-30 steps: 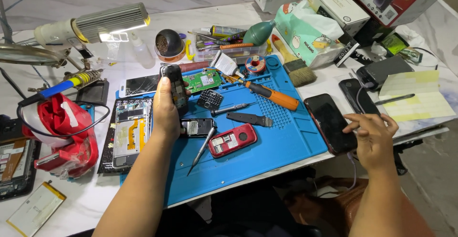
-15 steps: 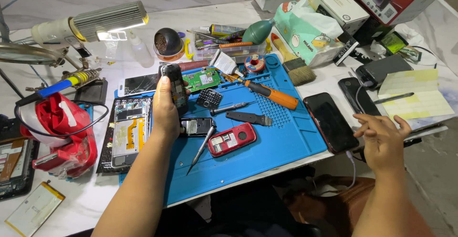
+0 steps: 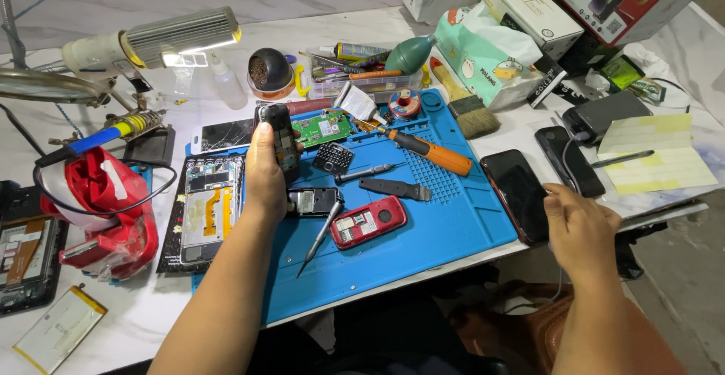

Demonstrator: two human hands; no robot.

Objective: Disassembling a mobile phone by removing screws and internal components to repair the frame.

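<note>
My left hand (image 3: 266,172) grips a small black keypad phone (image 3: 280,137) upright over the left part of the blue work mat (image 3: 445,224). Beside it on the mat lie a dark phone part (image 3: 315,201), a red phone shell (image 3: 368,222), a grey screwdriver (image 3: 321,235) and a loose keypad (image 3: 333,157). My right hand (image 3: 580,228) hovers at the table's front edge with fingers loosely curled and nothing in them, just right of a black smartphone (image 3: 516,194) lying across the mat's right edge.
An orange-handled screwdriver (image 3: 433,151), black pry tool (image 3: 396,189) and green circuit board (image 3: 326,128) lie on the mat. An opened phone (image 3: 207,209), red bag (image 3: 106,209) and lamp (image 3: 162,39) stand left. Tissue pack (image 3: 483,50), boxes, brush (image 3: 464,103) and yellow sheets (image 3: 657,156) sit right.
My right hand has drawn back from the black smartphone toward me and the table's front edge. My left hand holds the small phone in the same place.
</note>
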